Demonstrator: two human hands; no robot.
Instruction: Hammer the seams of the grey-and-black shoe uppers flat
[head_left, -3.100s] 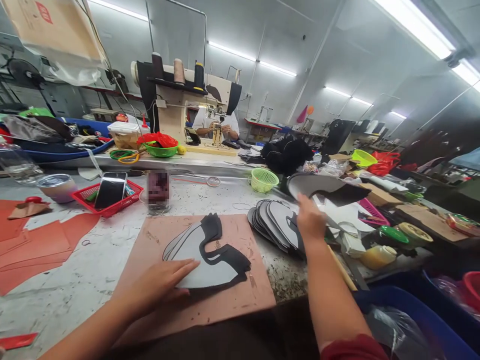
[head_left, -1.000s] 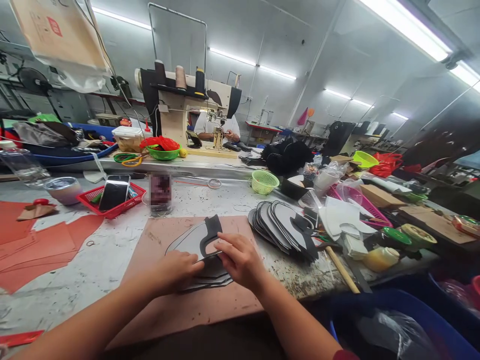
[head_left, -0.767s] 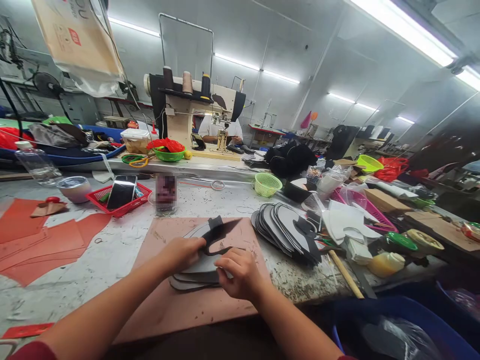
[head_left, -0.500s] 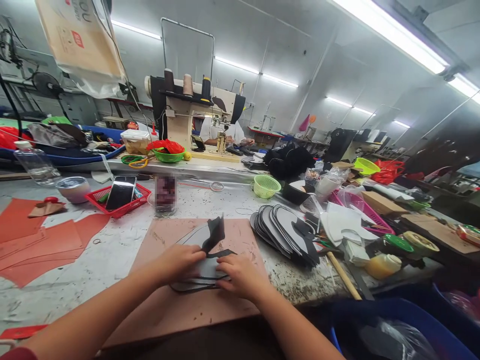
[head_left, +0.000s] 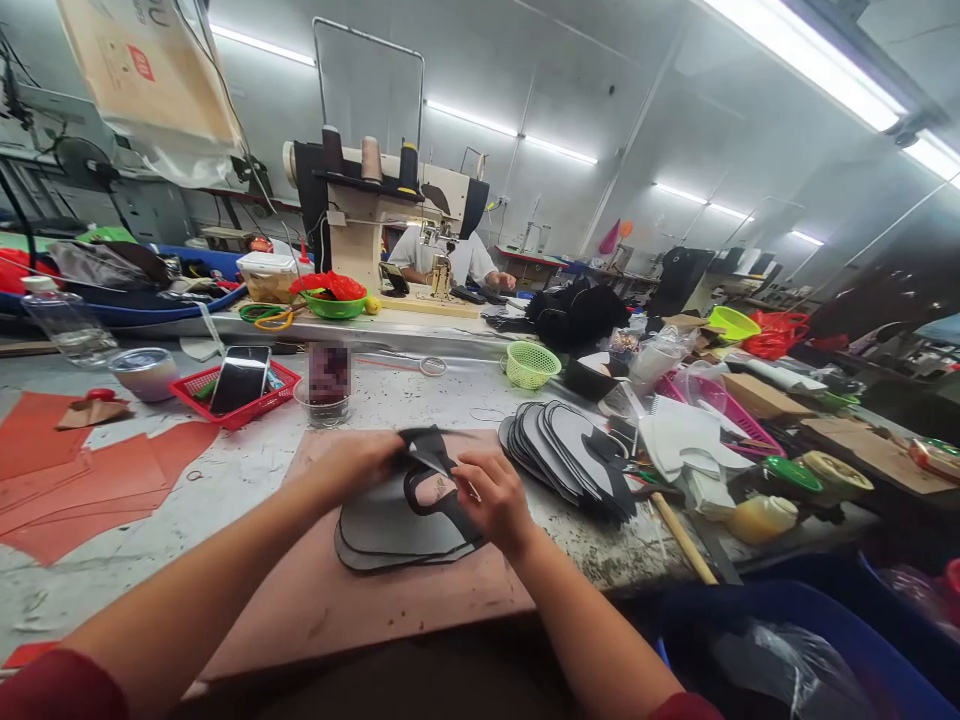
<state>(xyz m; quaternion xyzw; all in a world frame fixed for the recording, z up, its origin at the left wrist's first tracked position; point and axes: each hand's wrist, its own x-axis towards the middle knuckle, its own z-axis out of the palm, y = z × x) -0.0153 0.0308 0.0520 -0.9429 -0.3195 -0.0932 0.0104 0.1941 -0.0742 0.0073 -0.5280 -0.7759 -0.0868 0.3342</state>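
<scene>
Several flat grey-and-black shoe upper pieces [head_left: 401, 525] with a curved cutout lie loosely stacked on the pink cutting board [head_left: 330, 600]. At the stack's far edge my left hand [head_left: 379, 460] is closed on the black strip of a piece; its fingertips are blurred and partly hidden. My right hand [head_left: 495, 500] pinches the black edge on the right, thumb against fingertips, beside the cutout. Between the hands the black part is raised and bent. A bigger fanned pile of like pieces [head_left: 562, 455] lies just right of the board.
A red basket [head_left: 255, 400] with a phone [head_left: 241, 378] and a clear cup [head_left: 322, 405] stand behind left. Behind right is a green basket [head_left: 532, 365]. A wooden-handled tool [head_left: 686, 540] lies near the right edge. Another person sits behind the sewing machine [head_left: 360, 235].
Both hands have moved from the middle of the stack towards its far side and lifted slightly. The upright black flap is now bent down between them, and the cutout shows.
</scene>
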